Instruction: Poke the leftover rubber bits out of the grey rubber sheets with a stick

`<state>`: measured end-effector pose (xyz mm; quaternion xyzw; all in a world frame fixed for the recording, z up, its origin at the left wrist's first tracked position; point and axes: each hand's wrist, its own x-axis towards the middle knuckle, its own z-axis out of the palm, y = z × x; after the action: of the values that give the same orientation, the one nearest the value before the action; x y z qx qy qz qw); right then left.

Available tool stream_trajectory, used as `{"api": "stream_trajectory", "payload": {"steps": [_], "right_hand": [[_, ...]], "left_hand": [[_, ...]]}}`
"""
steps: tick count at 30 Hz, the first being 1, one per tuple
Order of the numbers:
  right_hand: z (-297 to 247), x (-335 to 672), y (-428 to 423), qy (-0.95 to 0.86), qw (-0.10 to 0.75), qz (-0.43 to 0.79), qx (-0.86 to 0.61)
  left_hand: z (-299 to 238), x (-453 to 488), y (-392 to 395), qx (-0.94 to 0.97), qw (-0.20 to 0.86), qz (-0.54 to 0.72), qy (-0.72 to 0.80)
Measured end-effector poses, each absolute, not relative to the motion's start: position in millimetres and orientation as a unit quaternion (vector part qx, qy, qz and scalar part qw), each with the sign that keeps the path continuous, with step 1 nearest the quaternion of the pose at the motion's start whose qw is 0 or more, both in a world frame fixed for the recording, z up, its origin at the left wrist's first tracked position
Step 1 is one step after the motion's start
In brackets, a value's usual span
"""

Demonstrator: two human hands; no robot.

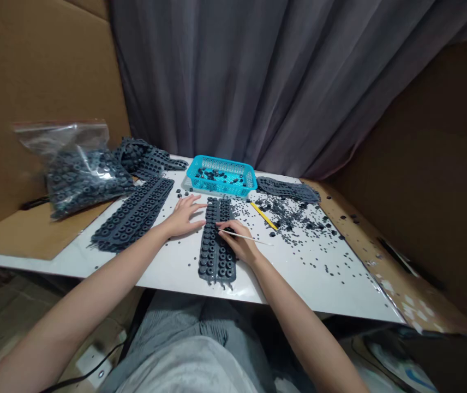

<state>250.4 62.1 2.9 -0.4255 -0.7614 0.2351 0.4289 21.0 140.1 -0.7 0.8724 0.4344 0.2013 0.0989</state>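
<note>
In front of me on the white tabletop lies a dark grey rubber strip sheet [216, 256] with rows of round, ring-shaped studs. My left hand [185, 216] rests along its left edge, fingers spread. My right hand [238, 240] is over the sheet's right side, its fingers closed around a thin white stick [253, 238] that points off to the right. The stick's working end is hidden at the fingertips. Small black bits [299, 215] are scattered to the right, with a yellow stick-like tool [263, 215] lying among them.
A blue basket [221, 189] with black pieces stands at the back. More stacked studded sheets [135, 213] lie left, beside a clear zip bag [88, 183] full of dark pieces. Another sheet pile [288, 189] sits back right. Cardboard walls [41, 82] and a grey curtain [233, 71] enclose the table.
</note>
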Motion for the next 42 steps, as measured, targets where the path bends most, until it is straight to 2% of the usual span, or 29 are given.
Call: {"api": "stream_trajectory", "payload": {"steps": [5, 13, 23, 27, 34, 39, 42], "right_hand": [[-2, 251, 67, -0.761, 0.426, 0.250, -0.421], [-3, 248, 72, -0.780, 0.402, 0.207, -0.432], [-1, 254, 93, -0.879, 0.248, 0.049, -0.403], [1, 254, 98, -0.857, 0.286, 0.062, -0.423], [-2, 276, 101, -0.697, 0.455, 0.130, -0.539], [-4, 284, 101, -0.660, 0.478, 0.157, -0.558], [-1, 274, 96, -0.681, 0.474, 0.200, -0.521]], "left_hand": [[4, 31, 128, 0.900, 0.141, 0.140, 0.388], [6, 31, 127, 0.906, 0.125, 0.114, 0.388], [-2, 36, 121, 0.903, 0.110, 0.085, 0.407], [-3, 36, 122, 0.900, 0.112, 0.076, 0.414], [-2, 35, 121, 0.897, 0.120, 0.087, 0.416], [3, 36, 119, 0.896, 0.123, 0.084, 0.418], [4, 37, 118, 0.892, 0.126, 0.085, 0.426]]}}
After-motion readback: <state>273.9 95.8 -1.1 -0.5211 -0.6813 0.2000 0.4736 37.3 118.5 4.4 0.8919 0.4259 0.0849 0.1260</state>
